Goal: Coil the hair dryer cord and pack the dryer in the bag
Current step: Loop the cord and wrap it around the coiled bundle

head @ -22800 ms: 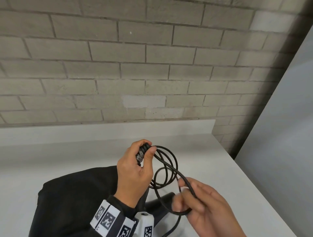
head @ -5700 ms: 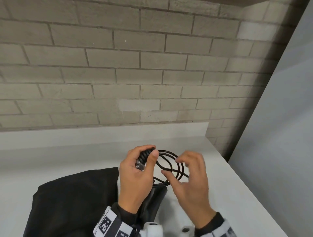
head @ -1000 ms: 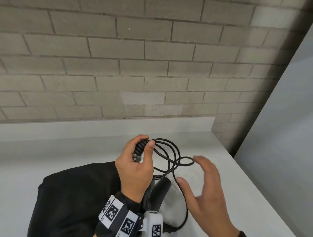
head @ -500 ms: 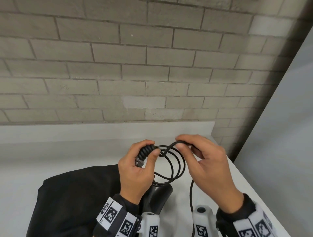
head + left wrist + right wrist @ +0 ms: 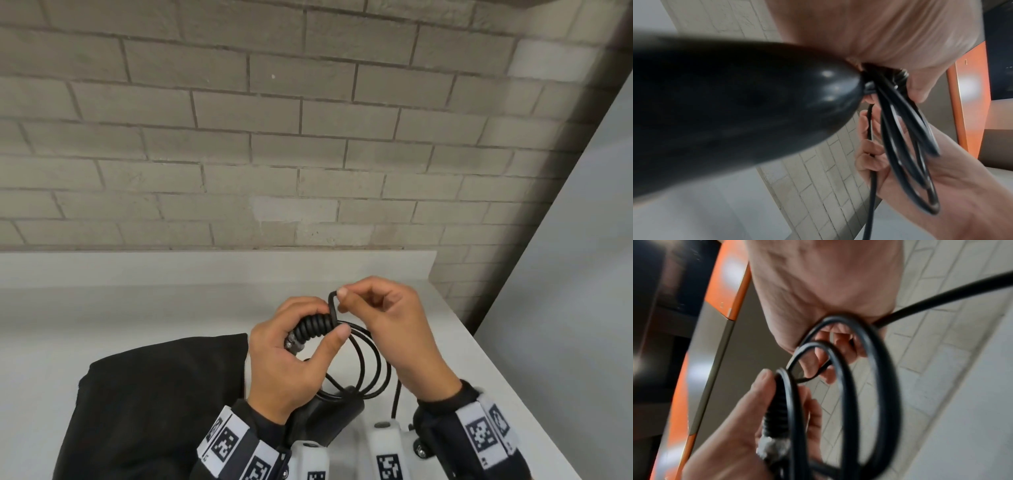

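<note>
My left hand (image 5: pixel 320 323) grips the ribbed sleeve (image 5: pixel 313 327) of the black hair dryer cord and holds several loops (image 5: pixel 371 363) gathered against it. The black dryer body (image 5: pixel 330 416) hangs under that hand and fills the left wrist view as the dryer (image 5: pixel 735 105) beside the loops (image 5: pixel 910 154). My right hand (image 5: pixel 339 303) pinches a bend of the cord (image 5: pixel 332 306) just above the sleeve. A free length of cord (image 5: pixel 396 401) drops under my right wrist. In the right wrist view the loops (image 5: pixel 865 369) cross the sleeve (image 5: pixel 777 415). The black bag (image 5: pixel 154 404) lies on the table to the left.
The white table (image 5: pixel 137 308) ends in a raised back ledge against the grey brick wall (image 5: pixel 274 154). Its right edge runs diagonally, with a pale panel (image 5: pixel 565 308) beyond. Orange and dark furniture (image 5: pixel 970 97) shows behind in the wrist views.
A second ago my right hand was open beside the loops. It has taken hold of the cord and carried a bend of it up to the sleeve in my left hand.
</note>
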